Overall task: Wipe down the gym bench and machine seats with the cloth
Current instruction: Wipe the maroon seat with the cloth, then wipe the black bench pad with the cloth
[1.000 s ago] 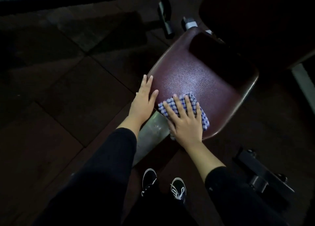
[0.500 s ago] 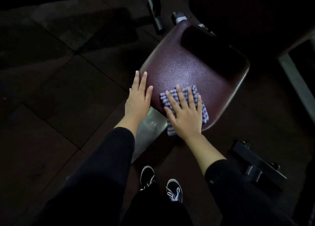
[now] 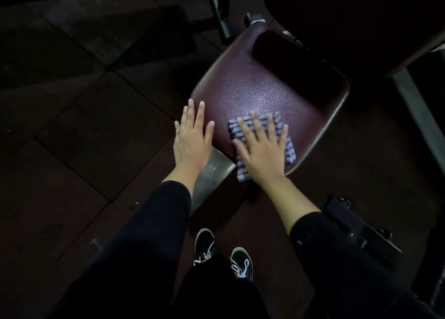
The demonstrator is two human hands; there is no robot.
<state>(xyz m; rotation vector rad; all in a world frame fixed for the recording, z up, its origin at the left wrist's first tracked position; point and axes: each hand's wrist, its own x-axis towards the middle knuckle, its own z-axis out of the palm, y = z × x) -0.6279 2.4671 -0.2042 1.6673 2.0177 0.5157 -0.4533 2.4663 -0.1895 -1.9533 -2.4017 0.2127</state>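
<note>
Down at the bottom centre of the frame, two black lace-up shoes (image 3: 222,253) are planted on the dark floor tiles (image 3: 79,135), toes pointed up-frame at the seat, so the person is squared up to the job. Both arms in black sleeves (image 3: 149,224) reach up from the lower edge.

Mid-frame now: the right hand (image 3: 261,150) lies flat, fingers straight and spread, palm down on the cloth (image 3: 289,150), a blue-and-white checked piece folded into a pad. That spread looks like it's there to put even pressure across the whole fold, not to grip it. The cloth sits on the near edge of the seat (image 3: 260,94), its lower corner hanging just over the rim, which suggests the front edge is the bit being wiped.

Left of it, the left hand (image 3: 192,138) is flat too, fingers straight, holding nothing, resting at the seat's near-left corner. I'd read that as a bracing hand, steadying the person or the pad. The hands are apart, a strip of maroon vinyl showing between them.

Below them a dull metal support (image 3: 212,171) runs under the seat. Further up, the seat's far half falls into deep shadow, looking untouched from here. Black machine parts (image 3: 220,12) sit at the top, and a dark bracket (image 3: 361,227) at lower right.
</note>
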